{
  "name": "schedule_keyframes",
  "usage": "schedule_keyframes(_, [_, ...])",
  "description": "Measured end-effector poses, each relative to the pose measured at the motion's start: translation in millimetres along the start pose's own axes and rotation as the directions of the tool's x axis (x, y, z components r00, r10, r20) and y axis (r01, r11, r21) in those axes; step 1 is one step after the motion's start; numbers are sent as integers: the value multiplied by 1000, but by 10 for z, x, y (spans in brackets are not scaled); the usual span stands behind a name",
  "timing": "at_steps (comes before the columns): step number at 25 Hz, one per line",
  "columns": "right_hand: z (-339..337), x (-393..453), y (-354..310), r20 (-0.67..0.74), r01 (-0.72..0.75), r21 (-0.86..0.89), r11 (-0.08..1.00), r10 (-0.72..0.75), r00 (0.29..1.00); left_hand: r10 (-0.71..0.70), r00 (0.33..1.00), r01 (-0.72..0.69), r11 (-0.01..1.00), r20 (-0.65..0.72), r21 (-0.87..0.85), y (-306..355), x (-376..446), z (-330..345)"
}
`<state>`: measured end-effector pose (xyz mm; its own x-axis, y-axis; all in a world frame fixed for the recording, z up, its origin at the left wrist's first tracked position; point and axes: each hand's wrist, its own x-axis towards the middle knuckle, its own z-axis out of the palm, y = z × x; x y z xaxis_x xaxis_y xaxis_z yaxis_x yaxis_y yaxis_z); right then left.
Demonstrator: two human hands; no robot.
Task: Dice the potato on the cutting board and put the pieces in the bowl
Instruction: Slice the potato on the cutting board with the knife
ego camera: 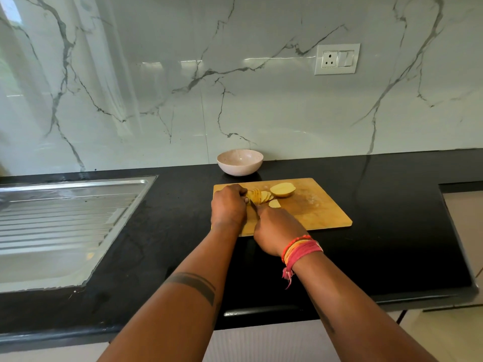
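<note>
A wooden cutting board (318, 207) lies on the black counter. On it are a potato half (282, 189), cut face up, and a fan of thin potato slices (261, 196), with one more slice (274, 204) lying apart. My left hand (228, 205) curls its fingers over the left end of the sliced potato. My right hand (277, 228) grips a knife (253, 204); its blade points into the slices and the handle is hidden in my fist. A pale pink bowl (239, 162) stands behind the board against the wall and looks empty.
A steel sink (39, 262) with a ribbed drainboard (68, 212) fills the counter's left side. A marble-pattern wall with a socket plate (337, 58) rises behind. The counter's front edge (261, 310) runs under my forearms, and the counter ends at the right.
</note>
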<state>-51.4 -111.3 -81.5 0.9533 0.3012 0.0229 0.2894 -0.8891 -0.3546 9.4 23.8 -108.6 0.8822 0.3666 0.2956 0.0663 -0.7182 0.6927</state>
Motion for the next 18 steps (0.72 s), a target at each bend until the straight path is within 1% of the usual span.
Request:
schedule_keyframes(3, [-23, -167, 78, -36, 27, 27, 999, -26, 999, -3, 1000, 3, 1000, 0, -4, 1, 1, -10])
schedule_keyframes(7, [-54, -171, 0, -150, 24, 53, 998, -16, 989, -3, 1000, 3, 1000, -10, 8, -9, 12, -16])
schedule_keyframes(14, [-54, 112, -165, -150, 14, 50, 999, -6, 989, 27, 1000, -27, 1000, -6, 13, -30, 27, -30])
schedule_keyframes(18, [-54, 301, -206, -123, -3, 49, 999, 9, 992, 47, 999, -48, 998, 8, 39, -44, 53, -27])
